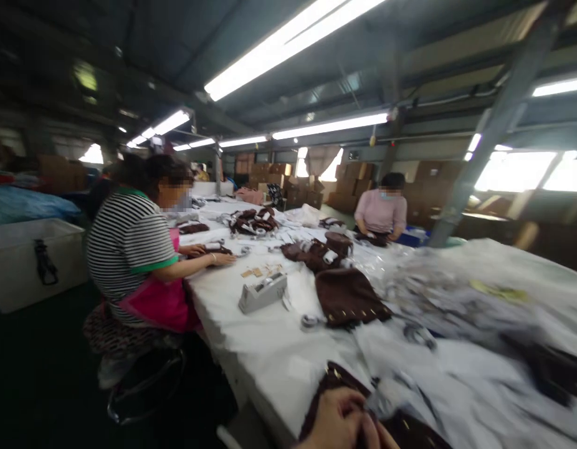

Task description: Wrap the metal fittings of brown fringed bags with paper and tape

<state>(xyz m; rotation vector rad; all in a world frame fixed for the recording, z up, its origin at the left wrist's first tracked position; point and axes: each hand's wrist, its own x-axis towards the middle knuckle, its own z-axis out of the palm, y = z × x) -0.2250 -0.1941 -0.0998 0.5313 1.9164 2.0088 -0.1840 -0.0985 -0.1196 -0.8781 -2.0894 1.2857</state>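
Note:
At the bottom edge, my left hand (336,419) is closed, its fingers curled on a dark brown leather-like piece (334,376) with small gold-coloured fittings. My right hand (381,436) shows only in part beside it, with fingers pressed together at the same piece. Motion blur hides the exact grip. Crumpled clear or pale wrapping (389,399) lies against the piece. Farther up the table sits a larger brown bag-like piece (349,296) with a row of gold fittings along its lower edge.
A grey tape dispenser (263,293) and a roll of tape (309,321) stand on the white-covered table (251,337). Clear plastic bags (438,293) heap at the right. One co-worker (139,249) sits at the left edge, another (381,212) across. Brown pieces (253,221) lie farther back.

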